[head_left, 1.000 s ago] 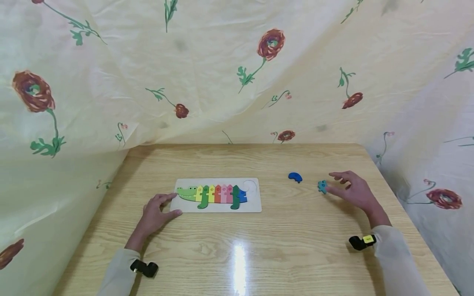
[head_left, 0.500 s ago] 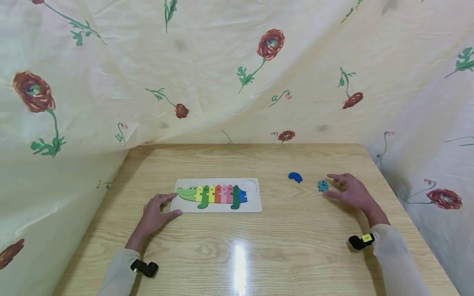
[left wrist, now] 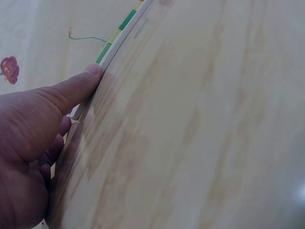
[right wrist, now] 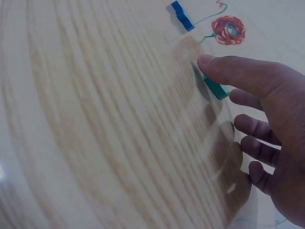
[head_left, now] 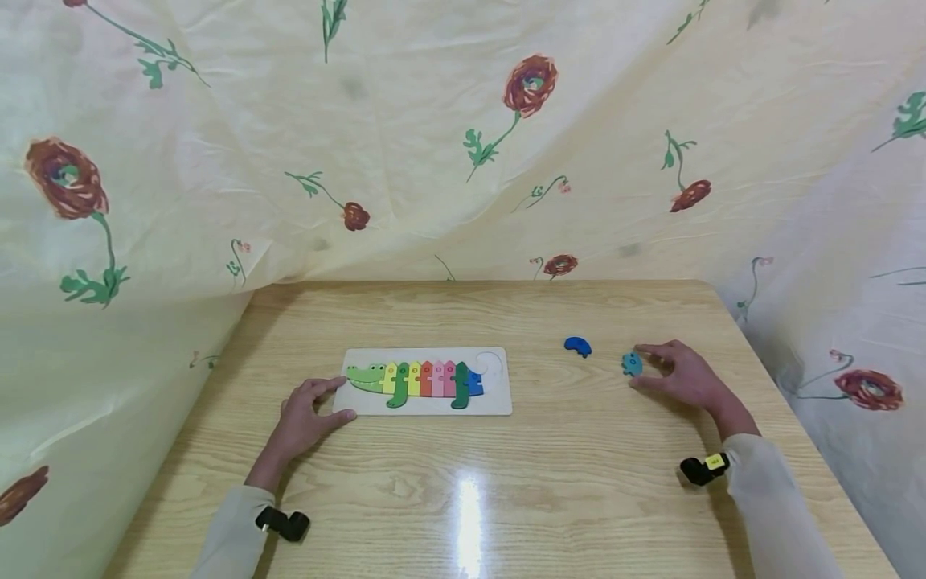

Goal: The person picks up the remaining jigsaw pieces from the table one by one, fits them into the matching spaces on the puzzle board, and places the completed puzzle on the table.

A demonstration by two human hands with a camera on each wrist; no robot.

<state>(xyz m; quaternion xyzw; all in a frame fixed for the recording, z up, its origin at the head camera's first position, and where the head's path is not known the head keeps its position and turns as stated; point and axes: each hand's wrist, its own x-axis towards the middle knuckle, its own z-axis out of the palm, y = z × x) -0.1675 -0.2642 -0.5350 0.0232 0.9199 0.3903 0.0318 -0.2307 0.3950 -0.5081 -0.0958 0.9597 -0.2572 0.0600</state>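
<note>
A white puzzle board lies on the table with a crocodile of colourful pieces set in it; at its tail end a curved outline shows bare board. My left hand holds the board's left end, thumb along the near edge and fingers at the left side. To the right, a turquoise puzzle piece lies on the table. My right hand is beside it, thumb and index finger spread around it; whether they touch it I cannot tell. The right wrist view shows the thumb partly covering the turquoise piece.
A curved blue puzzle piece lies between the board and the turquoise piece. The wooden table has a flowered cloth hanging behind and at both sides. Both wrists wear black cameras.
My right hand's index finger and thumb have moved left and closer together around the turquoise piece. My left hand and the board have stayed where they were.
</note>
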